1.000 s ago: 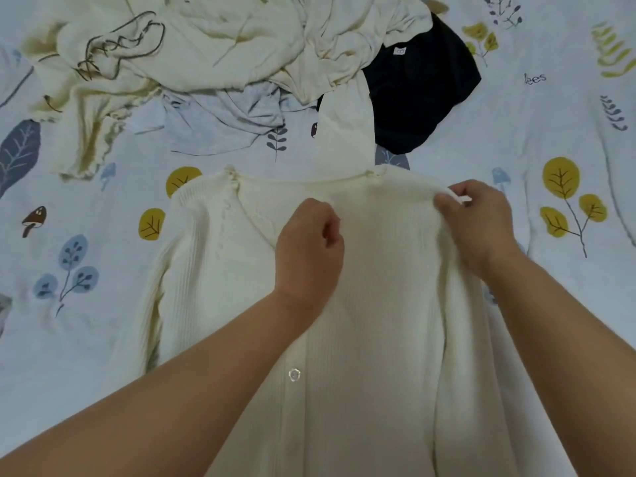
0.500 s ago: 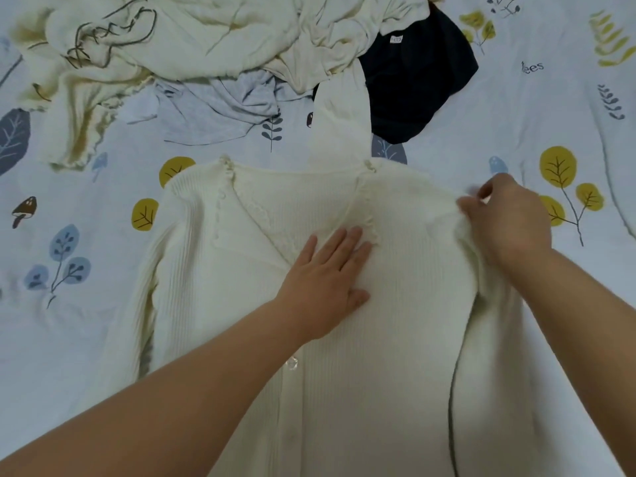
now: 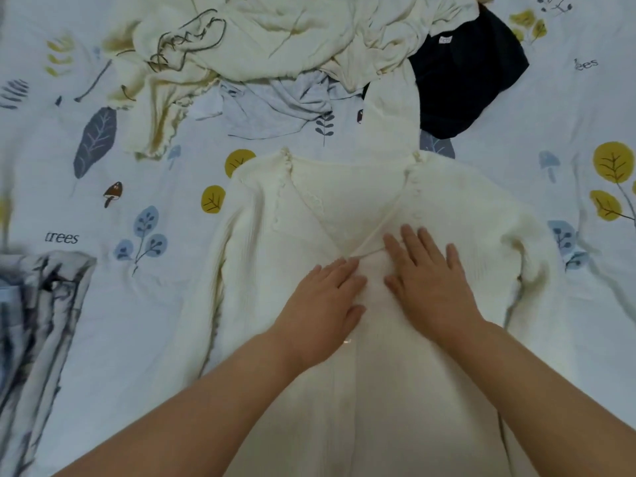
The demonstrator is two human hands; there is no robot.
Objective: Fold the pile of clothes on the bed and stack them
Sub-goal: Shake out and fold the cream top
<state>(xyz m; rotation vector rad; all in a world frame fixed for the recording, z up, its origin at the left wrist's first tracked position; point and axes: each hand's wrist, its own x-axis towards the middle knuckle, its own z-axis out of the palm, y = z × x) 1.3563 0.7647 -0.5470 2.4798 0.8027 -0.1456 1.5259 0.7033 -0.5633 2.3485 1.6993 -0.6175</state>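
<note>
A cream ribbed cardigan (image 3: pixel 261 270) with a frilled V-neck lies face up and spread flat on the bed in the middle of the view. My left hand (image 3: pixel 327 304) presses flat on its front just below the neckline, fingers straight. Right beside it, my right hand (image 3: pixel 430 280) presses flat on the same spot, fingers spread. Behind the cardigan lies the unfolded pile: crumpled cream garments (image 3: pixel 268 36), a pale grey garment (image 3: pixel 275 105) and a black garment (image 3: pixel 464 74).
The bed wears a white sheet printed with leaves and mushrooms (image 3: pixel 103 304). A grey-and-white marbled cloth (image 3: pixel 38 321) lies at the left edge. A cream strip (image 3: pixel 392 122) runs from the pile down to the cardigan's collar.
My right hand let go of the cardigan's right shoulder and came to the middle, flat beside the left hand. The left hand went from pinching the front to pressing flat.
</note>
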